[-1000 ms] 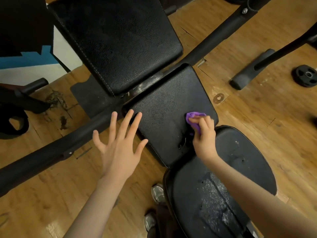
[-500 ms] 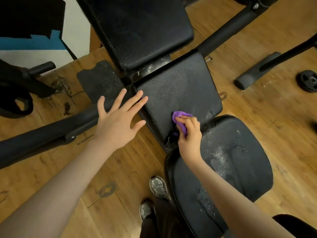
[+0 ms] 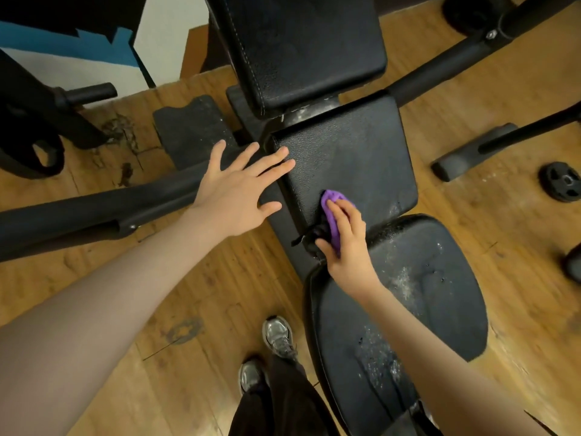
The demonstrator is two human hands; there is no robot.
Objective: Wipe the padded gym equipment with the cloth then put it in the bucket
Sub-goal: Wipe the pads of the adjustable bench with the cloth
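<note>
Pressing one purple cloth [image 3: 330, 212] onto middle pad [image 3: 345, 162] near its front-left corner, right hand [image 3: 347, 243] gripping; left hand [image 3: 237, 196] splayed, empty, fingertips over pad's left edge.

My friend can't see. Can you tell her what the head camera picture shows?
A person's right hand presses a purple cloth onto the black middle pad of a gym bench. Their left hand is spread open, fingertips over the pad's left edge. Below is a wooden floor.

Purple cloth [image 3: 332, 215]: mostly hidden under my right hand [image 3: 347, 243]. Back pad [image 3: 301, 48]: cut off by top edge. Round seat pad [image 3: 408, 309]: near end hidden behind my forearm. Floor at right edge: blurred.
</note>
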